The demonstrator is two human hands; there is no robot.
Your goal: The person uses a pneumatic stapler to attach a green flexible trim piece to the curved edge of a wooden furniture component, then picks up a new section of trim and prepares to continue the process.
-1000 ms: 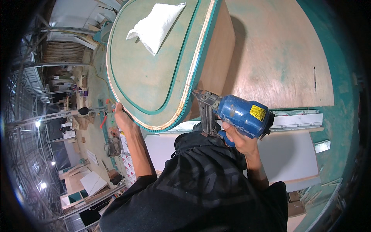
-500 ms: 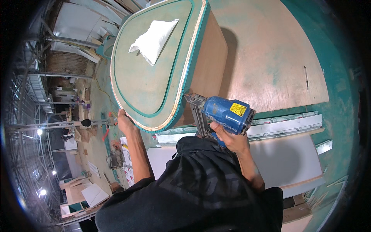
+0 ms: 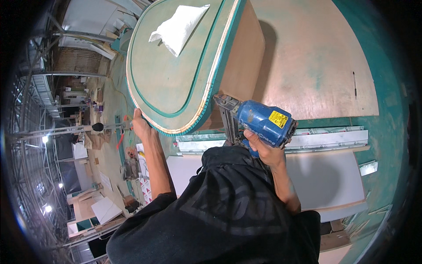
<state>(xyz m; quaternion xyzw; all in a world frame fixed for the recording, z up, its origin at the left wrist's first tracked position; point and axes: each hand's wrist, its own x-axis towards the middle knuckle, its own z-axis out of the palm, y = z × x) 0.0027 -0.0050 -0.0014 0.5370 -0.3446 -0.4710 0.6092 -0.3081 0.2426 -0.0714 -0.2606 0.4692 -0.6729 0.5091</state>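
A blue nail gun [image 3: 263, 122] with a yellow label is in my right hand [image 3: 264, 147], whose fingers wrap its handle. The gun's nose is right at the teal side edge of a large wooden box [image 3: 167, 83] with a rounded, greenish top; whether it touches I cannot tell. Pale strips run along the top's rim, and the teal edging is finely slotted round the curved corner. My left hand [image 3: 141, 125] grips the rim at the box's near left, its fingertips partly hidden. On the top lies a crumpled white packet [image 3: 180, 28].
The box stands on a broad wooden panel [image 3: 312, 61] with a curved edge, and a thin dark pen-like thing [image 3: 354, 86] lies there. White-wrapped strips [image 3: 325, 140] and a pale board [image 3: 325, 180] are close to my body. A cluttered workshop floor [image 3: 110, 145] stretches left.
The box and panel sit higher in the view. The nail gun has shifted slightly along the rim toward the near corner. My left hand keeps its hold on the rim.
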